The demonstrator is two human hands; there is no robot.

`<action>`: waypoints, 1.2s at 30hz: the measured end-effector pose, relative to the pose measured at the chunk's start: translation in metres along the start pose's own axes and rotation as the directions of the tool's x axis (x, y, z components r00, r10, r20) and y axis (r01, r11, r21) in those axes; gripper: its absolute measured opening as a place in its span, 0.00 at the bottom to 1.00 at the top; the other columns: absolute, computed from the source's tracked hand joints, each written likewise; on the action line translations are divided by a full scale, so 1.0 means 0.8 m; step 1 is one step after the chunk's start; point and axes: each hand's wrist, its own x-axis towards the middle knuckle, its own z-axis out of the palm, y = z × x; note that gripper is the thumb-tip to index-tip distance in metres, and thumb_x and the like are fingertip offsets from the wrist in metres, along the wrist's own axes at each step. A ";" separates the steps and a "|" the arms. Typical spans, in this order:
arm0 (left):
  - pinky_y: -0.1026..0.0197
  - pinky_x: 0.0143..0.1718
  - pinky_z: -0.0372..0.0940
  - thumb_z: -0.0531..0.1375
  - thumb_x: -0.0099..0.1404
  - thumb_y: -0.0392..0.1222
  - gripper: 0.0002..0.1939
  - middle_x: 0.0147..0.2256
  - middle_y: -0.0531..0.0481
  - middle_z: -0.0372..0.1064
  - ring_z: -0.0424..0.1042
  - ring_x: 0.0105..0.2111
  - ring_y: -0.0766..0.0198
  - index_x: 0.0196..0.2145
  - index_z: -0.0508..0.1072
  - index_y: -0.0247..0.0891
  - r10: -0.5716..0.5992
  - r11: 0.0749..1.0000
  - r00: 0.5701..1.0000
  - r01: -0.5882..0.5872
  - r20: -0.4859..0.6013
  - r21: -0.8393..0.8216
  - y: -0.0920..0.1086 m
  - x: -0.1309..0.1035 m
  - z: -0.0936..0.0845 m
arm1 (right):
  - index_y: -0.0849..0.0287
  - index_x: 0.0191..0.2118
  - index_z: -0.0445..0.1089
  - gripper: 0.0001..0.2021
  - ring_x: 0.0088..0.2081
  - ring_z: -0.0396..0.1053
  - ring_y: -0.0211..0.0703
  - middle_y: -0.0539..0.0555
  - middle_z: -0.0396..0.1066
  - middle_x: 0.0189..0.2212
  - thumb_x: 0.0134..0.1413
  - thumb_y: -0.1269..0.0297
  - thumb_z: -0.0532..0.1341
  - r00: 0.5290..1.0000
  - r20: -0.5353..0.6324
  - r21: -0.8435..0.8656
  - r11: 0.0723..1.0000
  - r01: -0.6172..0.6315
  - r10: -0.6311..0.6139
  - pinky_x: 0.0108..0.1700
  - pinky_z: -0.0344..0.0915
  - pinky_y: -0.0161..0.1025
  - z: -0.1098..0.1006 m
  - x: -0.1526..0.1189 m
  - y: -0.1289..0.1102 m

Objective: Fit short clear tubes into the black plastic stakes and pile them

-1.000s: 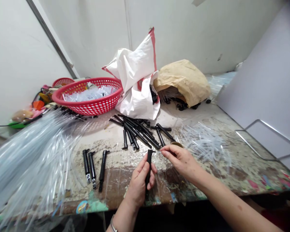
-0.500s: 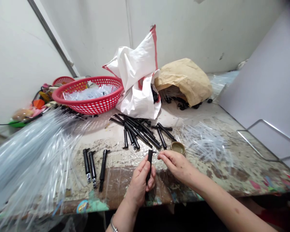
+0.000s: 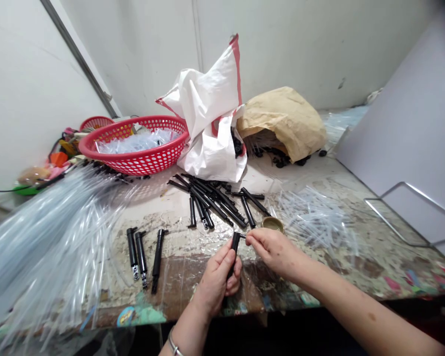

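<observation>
My left hand [image 3: 222, 274] is closed around a black plastic tube [image 3: 234, 249] with a short side spout near its top, held upright and leaning slightly right. At the spout's end, my right hand [image 3: 269, 249] pinches what looks like a thin clear tube, mostly covered by the fingertips. Three similar black tubes [image 3: 157, 259] lie side by side to the left of my hands. Beyond my hands is a heap of black tubes [image 3: 211, 200]. A small round dish [image 3: 273, 225] of liquid sits just behind my right hand.
Short clear tubes [image 3: 315, 217] are piled at the right, and long clear tubing [image 3: 59, 247] covers the left side. At the back stand a red basket [image 3: 140, 163], a white sack [image 3: 211, 113] and a brown paper bag [image 3: 285, 118]. A white panel [image 3: 404, 148] borders the right.
Both hands have shifted slightly to the right with the black tube, which now leans more to the right. My right fingertips have closed in on the spout's end.
</observation>
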 end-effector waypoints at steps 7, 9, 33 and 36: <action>0.74 0.10 0.39 0.57 0.61 0.47 0.23 0.20 0.59 0.57 0.44 0.12 0.79 0.53 0.60 0.39 0.004 1.000 1.000 -0.004 -0.001 0.020 -0.001 0.002 -0.001 | 0.60 0.27 0.65 0.15 0.29 0.65 0.40 0.54 0.68 0.25 0.59 0.66 0.46 1.000 -0.007 0.001 1.000 0.000 0.000 0.33 0.59 0.36 0.009 0.005 0.002; 0.74 0.10 0.40 0.57 0.61 0.48 0.24 0.20 0.59 0.58 0.44 0.12 0.79 0.53 0.61 0.39 0.025 0.999 1.000 -0.025 -0.008 0.040 -0.003 0.002 0.001 | 0.60 0.27 0.65 0.15 0.28 0.65 0.40 0.54 0.68 0.24 0.59 0.65 0.46 1.000 -0.018 0.033 0.999 -0.002 0.002 0.32 0.60 0.36 0.009 0.003 0.002; 0.75 0.12 0.39 0.59 0.60 0.47 0.29 0.21 0.59 0.55 0.45 0.12 0.79 0.57 0.57 0.44 -0.005 0.998 0.999 0.003 -0.031 -0.062 0.007 -0.003 -0.002 | 0.59 0.26 0.63 0.16 0.26 0.61 0.40 0.54 0.65 0.23 0.59 0.65 0.44 0.995 -0.056 -0.119 0.990 0.079 -0.086 0.31 0.57 0.37 0.016 0.009 0.002; 0.75 0.12 0.39 0.60 0.59 0.47 0.29 0.20 0.60 0.54 0.45 0.12 0.79 0.56 0.59 0.43 -0.022 0.996 1.000 0.020 -0.022 -0.084 0.006 0.000 -0.004 | 0.59 0.25 0.62 0.15 0.26 0.61 0.40 0.53 0.65 0.23 0.59 0.66 0.44 0.994 -0.078 -0.108 0.992 0.072 -0.081 0.31 0.57 0.37 0.020 0.011 0.002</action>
